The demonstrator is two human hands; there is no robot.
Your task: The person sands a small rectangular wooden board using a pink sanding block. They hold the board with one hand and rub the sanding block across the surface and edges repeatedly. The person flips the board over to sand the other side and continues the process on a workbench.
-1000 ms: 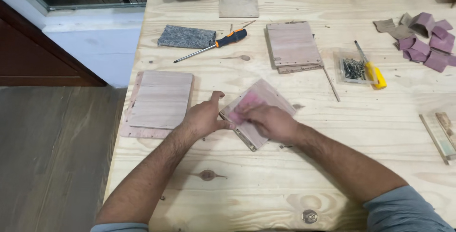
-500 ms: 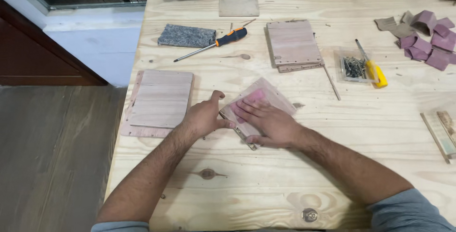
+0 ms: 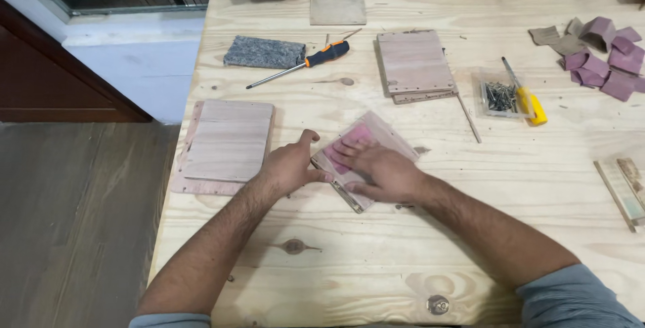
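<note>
A small wooden panel [image 3: 390,138] lies at an angle on the pine table [image 3: 430,247]. My left hand [image 3: 290,165] rests against the panel's left corner, thumb and fingers pinching its edge. My right hand [image 3: 380,170] lies flat on top of the panel, fingers pressing a pink piece of sandpaper [image 3: 354,137] onto the wood. Most of the sandpaper is hidden under the fingers.
A stack of similar panels [image 3: 224,145] lies left of my hands, another stack [image 3: 414,64] behind. An orange-handled screwdriver [image 3: 300,64], a grey block [image 3: 263,52], a clear box of screws [image 3: 499,95], a yellow-handled tool [image 3: 528,100] and purple sandpaper scraps [image 3: 605,59] lie further back. The table's left edge drops to the floor.
My right hand slid the pink sandpaper back and forth across the panel, now sitting slightly further back than half a second ago. My left hand stayed put.
</note>
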